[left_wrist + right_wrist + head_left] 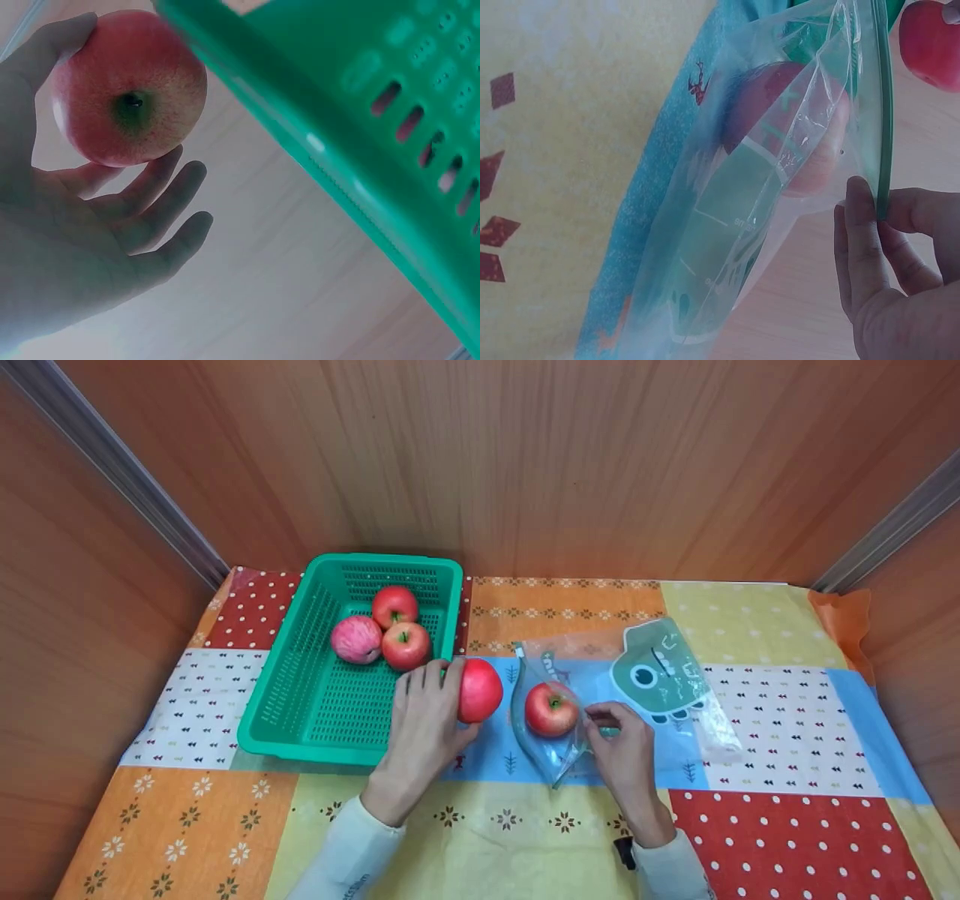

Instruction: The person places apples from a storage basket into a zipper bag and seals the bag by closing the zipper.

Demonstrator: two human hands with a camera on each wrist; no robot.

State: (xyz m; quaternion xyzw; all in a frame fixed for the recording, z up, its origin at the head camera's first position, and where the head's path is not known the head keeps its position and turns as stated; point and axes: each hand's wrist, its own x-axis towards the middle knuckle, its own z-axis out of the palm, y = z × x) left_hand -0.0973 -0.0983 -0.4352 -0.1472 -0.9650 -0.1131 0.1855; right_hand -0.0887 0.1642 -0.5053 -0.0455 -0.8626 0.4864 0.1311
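Note:
My left hand (427, 716) holds a red apple (481, 690) just outside the right rim of a green plastic basket (315, 753). In the left wrist view, thumb and fingertips grip that apple (131, 97), its hollow showing. To the right lies a clear zip bag (577, 660) with a green cartoon print. Its mouth gapes toward the basket, and another apple (551, 711) sits inside near the opening. My right hand (626, 746) pinches the bag's edge; in the right wrist view, thumb and fingers grip the green zip strip (885, 150).
Inside the basket rest a streaked pink apple (356, 639) and two redder apples (395, 606). A patchwork-patterned cloth (510, 821) covers the table. Wooden panels (525, 472) stand behind and at both sides. An orange flap (847, 622) lies at the far right corner.

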